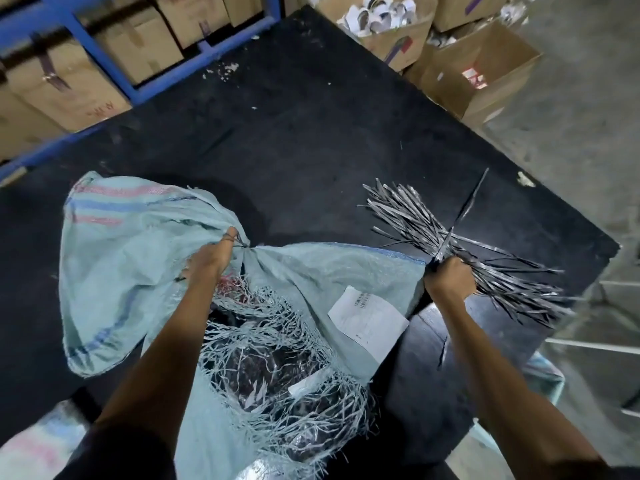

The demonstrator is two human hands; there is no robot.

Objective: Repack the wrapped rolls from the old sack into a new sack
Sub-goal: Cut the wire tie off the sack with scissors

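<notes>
On the black table (311, 140), items read from left to right:

Shelving: blue rack (138, 91) at upper left, stacked with brown cartons (62, 84).

Old sack: pale green woven sack (131, 265) with red and blue stripes lies crumpled on the table's near half. Its near side is torn open, with frayed threads (277, 341) spread around the hole.

Wrapped rolls: dark contents in clear wrap (263, 368) show through the tear, inside the sack; individual rolls cannot be counted.

Left hand: left hand (211, 256) is closed on a gathered bunch of the sack's fabric near the sack's middle, fingers curled tight around the pinch.

Label: white printed paper label (367, 320) sits on the sack's right part, between the two hands and nearer the camera.

Right hand: right hand (448, 277) is fisted at the sack's right corner, gripping a bundle of grey plastic strips (450, 244). Whether it also holds the sack corner cannot be told.

Strips: the bundle fans out both ways from the fist, across the table's right edge.

Background right: open cartons (485, 71) stand on the concrete floor (571, 116) beyond the table; one (381, 19) holds white and grey rings.
</notes>
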